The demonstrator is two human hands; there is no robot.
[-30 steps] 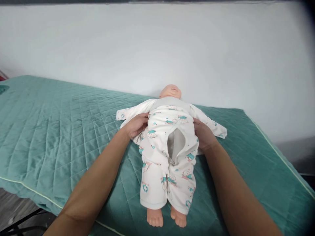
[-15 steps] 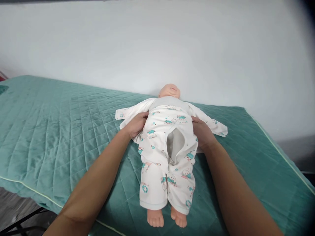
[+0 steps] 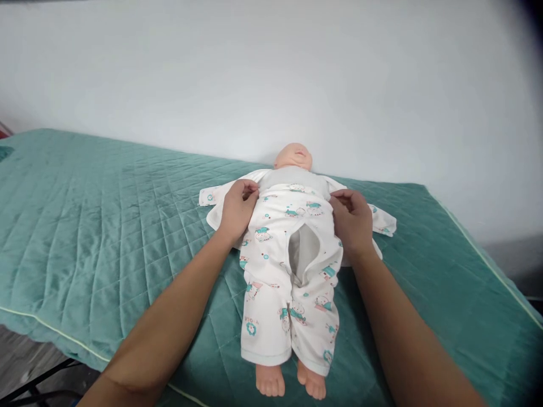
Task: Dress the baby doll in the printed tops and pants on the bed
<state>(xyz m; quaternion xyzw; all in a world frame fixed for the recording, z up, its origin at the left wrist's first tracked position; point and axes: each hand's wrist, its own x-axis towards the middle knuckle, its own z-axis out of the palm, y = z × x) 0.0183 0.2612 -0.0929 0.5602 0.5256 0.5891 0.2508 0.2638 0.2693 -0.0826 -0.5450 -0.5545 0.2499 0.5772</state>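
A baby doll (image 3: 293, 156) lies on its back on a teal quilted mattress (image 3: 106, 226), head toward the wall, bare feet toward me. It wears white printed trousers (image 3: 275, 305) with an open crotch slit and an unfastened white printed top spread beneath it. My left hand (image 3: 236, 210) pinches the trousers' waistband at the doll's left side as I see it. My right hand (image 3: 352, 220) pinches the waistband on the other side. Both hands sit level with the doll's chest.
A plain white wall (image 3: 271, 79) runs right behind the doll's head. The mattress edge with pale piping (image 3: 63, 333) is near me at the left, and dark floor shows below it. The mattress ends at the right (image 3: 487, 265).
Both hands have slid up from the doll's hips toward its chest, drawing the trousers' waistband higher. The fingers have curled into a pinch on the fabric.
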